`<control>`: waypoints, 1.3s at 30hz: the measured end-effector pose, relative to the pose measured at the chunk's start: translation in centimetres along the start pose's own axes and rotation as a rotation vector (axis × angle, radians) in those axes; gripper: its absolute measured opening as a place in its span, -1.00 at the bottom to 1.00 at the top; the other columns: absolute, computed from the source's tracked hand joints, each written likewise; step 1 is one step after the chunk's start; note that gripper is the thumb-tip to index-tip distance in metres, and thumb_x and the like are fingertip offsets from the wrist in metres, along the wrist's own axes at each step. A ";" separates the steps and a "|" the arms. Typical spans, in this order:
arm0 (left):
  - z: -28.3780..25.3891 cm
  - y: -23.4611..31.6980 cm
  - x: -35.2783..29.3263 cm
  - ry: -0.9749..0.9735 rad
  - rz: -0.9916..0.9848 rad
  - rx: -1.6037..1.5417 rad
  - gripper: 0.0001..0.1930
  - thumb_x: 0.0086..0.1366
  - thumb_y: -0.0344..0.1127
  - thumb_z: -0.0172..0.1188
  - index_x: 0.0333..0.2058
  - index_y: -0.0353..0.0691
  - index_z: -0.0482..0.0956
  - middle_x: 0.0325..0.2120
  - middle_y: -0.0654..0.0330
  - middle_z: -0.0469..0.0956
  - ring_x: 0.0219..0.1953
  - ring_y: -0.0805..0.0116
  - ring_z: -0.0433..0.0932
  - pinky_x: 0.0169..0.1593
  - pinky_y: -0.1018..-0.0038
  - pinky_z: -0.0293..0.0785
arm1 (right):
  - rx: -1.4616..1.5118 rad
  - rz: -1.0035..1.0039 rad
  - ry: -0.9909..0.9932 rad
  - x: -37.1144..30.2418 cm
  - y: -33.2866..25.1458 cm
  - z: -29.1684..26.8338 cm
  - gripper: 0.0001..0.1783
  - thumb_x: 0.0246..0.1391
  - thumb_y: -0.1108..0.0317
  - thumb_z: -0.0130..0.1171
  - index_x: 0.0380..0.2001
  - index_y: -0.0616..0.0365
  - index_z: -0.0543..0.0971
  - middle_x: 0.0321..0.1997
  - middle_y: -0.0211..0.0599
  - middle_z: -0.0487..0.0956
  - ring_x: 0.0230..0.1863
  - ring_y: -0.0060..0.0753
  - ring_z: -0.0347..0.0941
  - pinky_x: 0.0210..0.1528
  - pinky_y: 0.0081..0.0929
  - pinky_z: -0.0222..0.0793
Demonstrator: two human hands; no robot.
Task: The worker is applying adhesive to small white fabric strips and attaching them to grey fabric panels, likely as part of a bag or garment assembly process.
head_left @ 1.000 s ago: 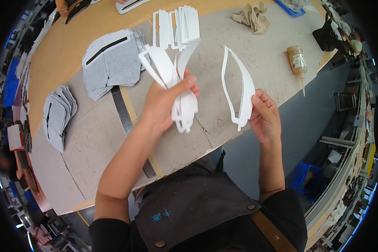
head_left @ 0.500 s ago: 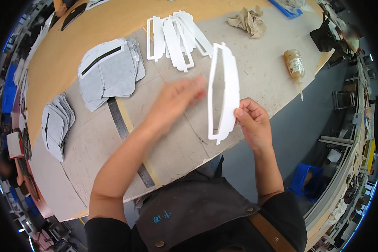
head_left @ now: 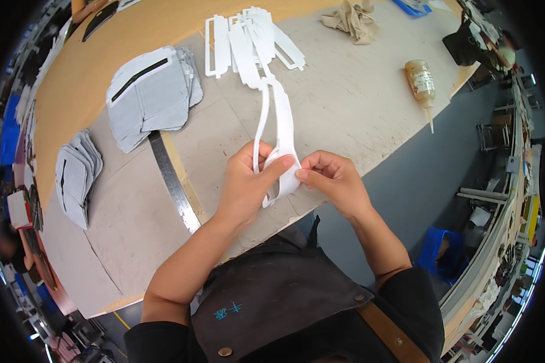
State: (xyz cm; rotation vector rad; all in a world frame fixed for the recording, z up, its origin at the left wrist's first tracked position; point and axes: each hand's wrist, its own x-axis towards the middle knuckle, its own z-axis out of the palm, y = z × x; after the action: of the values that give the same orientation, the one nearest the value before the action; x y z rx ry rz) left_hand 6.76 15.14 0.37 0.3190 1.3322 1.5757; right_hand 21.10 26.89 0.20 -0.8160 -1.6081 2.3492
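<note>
A long white cut-out piece with a slot along it (head_left: 284,124) is held over the front edge of the table, its lower end bent into a curve. My left hand (head_left: 248,181) pinches it between thumb and fingers, some fingers hidden behind it. At the piece's right edge, my right hand (head_left: 336,181) grips with thumb and forefinger. Beyond my hands lies a loose pile of similar white pieces (head_left: 242,48), several of them overlapping. Whether the held piece's top touches that pile I cannot tell.
Stacked grey panels (head_left: 163,100) lie at the left, the top one with a white-framed dark slot. Nearer is a smaller grey stack (head_left: 79,181). A metal ruler (head_left: 171,175) lies on the table. Crumpled tan paper (head_left: 351,23) and a nozzle bottle (head_left: 421,81) are to the right.
My left hand has come in from the side and taken hold of the white piece. The piece has moved left and its lower end now bends. Both hands are close together.
</note>
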 end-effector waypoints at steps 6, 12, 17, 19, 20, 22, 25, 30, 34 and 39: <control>-0.7 1.2 -0.6 -0.022 -0.012 0.145 -0.64 0.25 -0.17 0.30 -0.15 -0.26 0.41 -0.38 0.30 0.45 -0.38 0.65 0.35 -0.44 0.66 0.25 | 0.331 -0.027 -0.027 -0.7 -1.1 -2.4 -0.88 0.20 0.40 0.17 -0.24 0.21 0.55 -0.31 -0.41 0.57 -0.31 -0.63 0.46 -0.21 -0.63 0.38; -4.9 1.7 -0.8 0.080 -0.087 0.212 -0.54 0.27 -0.07 0.26 -0.04 -0.23 0.34 -0.45 0.36 0.37 -0.49 0.64 0.26 -0.50 0.64 0.17 | 0.592 -0.543 -0.006 -2.0 -7.9 -11.1 -0.82 0.22 0.42 0.13 -0.15 0.26 0.53 -0.28 -0.41 0.58 -0.38 -0.67 0.44 -0.25 -0.60 0.36; -4.2 1.2 -0.8 0.105 -0.084 -0.139 -0.65 0.28 -0.16 0.24 -0.10 -0.22 0.40 -0.46 0.31 0.46 -0.49 0.58 0.37 -0.46 0.58 0.29 | -0.206 -0.262 0.546 -0.6 -6.3 -12.4 -0.78 0.14 0.41 0.22 -0.16 0.29 0.56 -0.37 -0.45 0.57 -0.44 -0.68 0.38 -0.32 -0.65 0.33; -2.4 1.2 -1.0 0.201 -0.068 -0.015 -0.76 0.31 -0.21 0.21 -0.19 -0.27 0.52 -0.46 0.31 0.52 -0.47 0.60 0.40 -0.42 0.57 0.35 | -0.468 -0.158 0.531 0.1 -4.9 -12.7 -0.77 0.10 0.41 0.26 -0.18 0.30 0.58 -0.41 -0.47 0.56 -0.45 -0.68 0.38 -0.34 -0.65 0.33; -1.8 1.1 -0.9 0.198 -0.071 -0.015 -0.76 0.31 -0.21 0.21 -0.19 -0.27 0.52 -0.46 0.31 0.52 -0.47 0.60 0.40 -0.42 0.57 0.35 | -0.568 -0.132 0.540 0.3 -4.3 -13.0 -0.76 0.07 0.41 0.27 -0.19 0.31 0.59 -0.44 -0.47 0.56 -0.46 -0.68 0.38 -0.36 -0.64 0.34; -0.8 0.9 -0.8 0.140 -0.046 0.084 -0.77 0.32 -0.23 0.21 -0.24 -0.31 0.62 -0.41 0.29 0.57 -0.42 0.61 0.45 -0.36 0.59 0.37 | -0.666 -0.104 0.551 0.4 -3.7 -13.3 -0.75 0.04 0.41 0.29 -0.21 0.32 0.59 -0.46 -0.46 0.56 -0.47 -0.67 0.37 -0.37 -0.63 0.34; 0.5 0.4 0.2 0.061 -0.050 0.071 -0.76 0.29 -0.29 0.25 -0.17 -0.32 0.64 -0.39 0.30 0.59 -0.39 0.62 0.46 -0.31 0.62 0.37 | -1.005 -0.197 0.595 0.3 -3.5 -13.1 -0.72 0.03 0.40 0.30 -0.19 0.31 0.59 -0.43 -0.39 0.59 -0.44 -0.64 0.41 -0.36 -0.59 0.36; 3.5 -0.6 2.3 0.010 0.019 0.039 -0.83 0.25 -0.35 0.28 -0.23 -0.31 0.63 -0.42 0.33 0.57 -0.41 0.63 0.44 -0.33 0.62 0.34 | -0.673 -0.262 0.382 -0.6 -3.1 -7.3 -0.64 0.04 0.43 0.30 -0.07 0.26 0.55 -0.38 -0.41 0.60 -0.36 -0.65 0.45 -0.27 -0.64 0.37; 4.9 -0.8 4.7 0.021 0.073 0.000 -0.85 0.21 -0.41 0.29 -0.25 -0.30 0.58 -0.42 0.31 0.56 -0.39 0.60 0.45 -0.32 0.62 0.36 | -0.340 -0.114 0.196 -1.1 -2.3 -4.4 -0.58 0.07 0.54 0.27 0.03 0.25 0.48 -0.37 -0.47 0.57 -0.34 -0.75 0.44 -0.24 -0.73 0.34; 5.0 1.2 9.4 0.166 0.234 0.041 -0.54 0.14 -0.55 0.28 0.02 -0.30 0.36 -0.36 0.21 0.57 -0.36 0.53 0.49 -0.29 0.56 0.42 | -0.515 -0.096 0.338 -1.2 -2.1 -6.0 -0.69 0.04 0.56 0.27 -0.11 0.23 0.52 -0.43 -0.51 0.56 -0.43 -0.78 0.39 -0.36 -0.72 0.31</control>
State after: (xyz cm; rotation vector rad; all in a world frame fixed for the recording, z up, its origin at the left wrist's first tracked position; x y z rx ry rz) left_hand 5.45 25.75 -0.37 0.3879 1.4992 1.8024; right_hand 24.91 31.99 0.87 -1.1248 -2.0557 1.6296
